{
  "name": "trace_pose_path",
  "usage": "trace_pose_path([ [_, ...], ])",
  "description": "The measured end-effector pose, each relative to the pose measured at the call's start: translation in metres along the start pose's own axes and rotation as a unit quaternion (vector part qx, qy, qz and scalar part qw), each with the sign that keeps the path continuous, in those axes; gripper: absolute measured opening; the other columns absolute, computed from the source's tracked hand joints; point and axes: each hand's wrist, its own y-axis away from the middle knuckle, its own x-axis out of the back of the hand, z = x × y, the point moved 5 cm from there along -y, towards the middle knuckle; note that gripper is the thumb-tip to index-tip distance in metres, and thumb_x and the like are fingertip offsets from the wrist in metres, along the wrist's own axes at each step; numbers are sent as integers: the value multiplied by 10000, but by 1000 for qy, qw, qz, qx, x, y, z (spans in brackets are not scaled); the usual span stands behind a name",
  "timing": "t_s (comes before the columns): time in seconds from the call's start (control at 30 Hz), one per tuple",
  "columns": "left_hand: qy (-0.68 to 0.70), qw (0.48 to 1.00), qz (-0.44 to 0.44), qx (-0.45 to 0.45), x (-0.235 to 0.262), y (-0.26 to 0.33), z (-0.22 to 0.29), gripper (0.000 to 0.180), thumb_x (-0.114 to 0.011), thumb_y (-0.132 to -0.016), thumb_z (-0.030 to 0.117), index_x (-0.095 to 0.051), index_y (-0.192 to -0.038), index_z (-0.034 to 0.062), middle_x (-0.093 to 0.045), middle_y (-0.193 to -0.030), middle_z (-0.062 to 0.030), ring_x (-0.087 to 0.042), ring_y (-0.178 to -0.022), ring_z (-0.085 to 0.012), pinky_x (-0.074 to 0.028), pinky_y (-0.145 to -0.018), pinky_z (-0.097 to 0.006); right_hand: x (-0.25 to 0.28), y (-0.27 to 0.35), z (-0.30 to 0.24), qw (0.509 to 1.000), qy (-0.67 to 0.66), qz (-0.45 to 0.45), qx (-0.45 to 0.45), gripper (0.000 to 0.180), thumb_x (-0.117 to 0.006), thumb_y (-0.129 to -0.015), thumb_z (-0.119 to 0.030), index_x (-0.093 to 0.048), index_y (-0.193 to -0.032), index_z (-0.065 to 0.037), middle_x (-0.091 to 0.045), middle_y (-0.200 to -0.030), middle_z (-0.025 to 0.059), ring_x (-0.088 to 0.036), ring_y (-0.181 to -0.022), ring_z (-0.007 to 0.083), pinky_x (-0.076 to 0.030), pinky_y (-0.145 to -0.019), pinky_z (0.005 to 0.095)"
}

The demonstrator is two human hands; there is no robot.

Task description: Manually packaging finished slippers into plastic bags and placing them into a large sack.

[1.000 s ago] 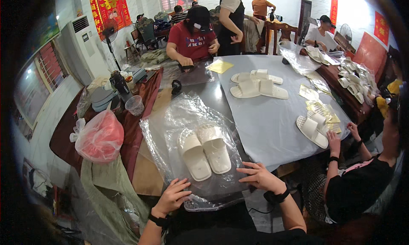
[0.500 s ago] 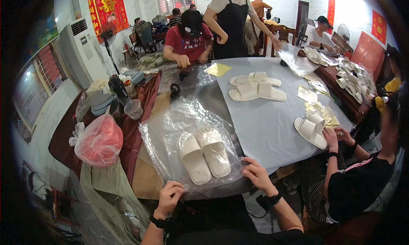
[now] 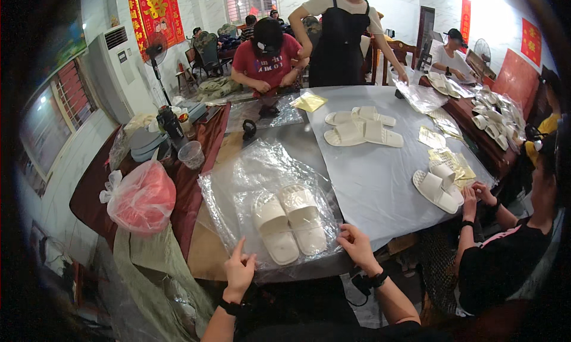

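In front of me a pair of cream slide slippers (image 3: 289,225) lies side by side in a clear plastic bag (image 3: 245,186), toes pointing away. At the bag's near left corner my left hand (image 3: 239,272) is raised with its fingers apart, holding nothing. My right hand (image 3: 357,245) pinches the bag's near right edge between thumb and fingers. Further clear plastic lies under and around the bag.
More cream slippers (image 3: 363,132) lie on the grey table cover (image 3: 369,193). At right, a co-worker's hands (image 3: 474,198) are beside another pair and yellowish packets (image 3: 450,161). Leftward stand a bag of red stuff (image 3: 143,199), a plastic cup (image 3: 191,155) and a black bottle (image 3: 170,123).
My left hand has let go of the bag's near edge and its fingers have spread upward. My right hand stays at the bag's right edge. The standing person has straightened up.
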Motion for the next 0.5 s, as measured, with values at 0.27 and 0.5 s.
trace_pose_path([
  [0.27,-359,886,62,-288,-6,10,60,739,-704,-816,42,-424,-1499,81,-484,-1426,-222,-471,-1337,-394,-299,-1095,-605,3,-13,-31,994,83,-63,-24,456,-708,-940,-188,-584,-1316,38,-680,-850,46,-610,-746,93,-500,-669,265],
  [0.5,-342,856,-146,-361,-43,26,57,898,-843,-770,278,-391,-1526,102,-337,-1600,-182,-293,-1489,-429,-173,-1107,-745,-11,-9,-61,981,-43,-124,-143,317,-665,-975,-184,-631,-1207,29,-641,-815,-14,-551,-694,51,-450,-603,221],
])
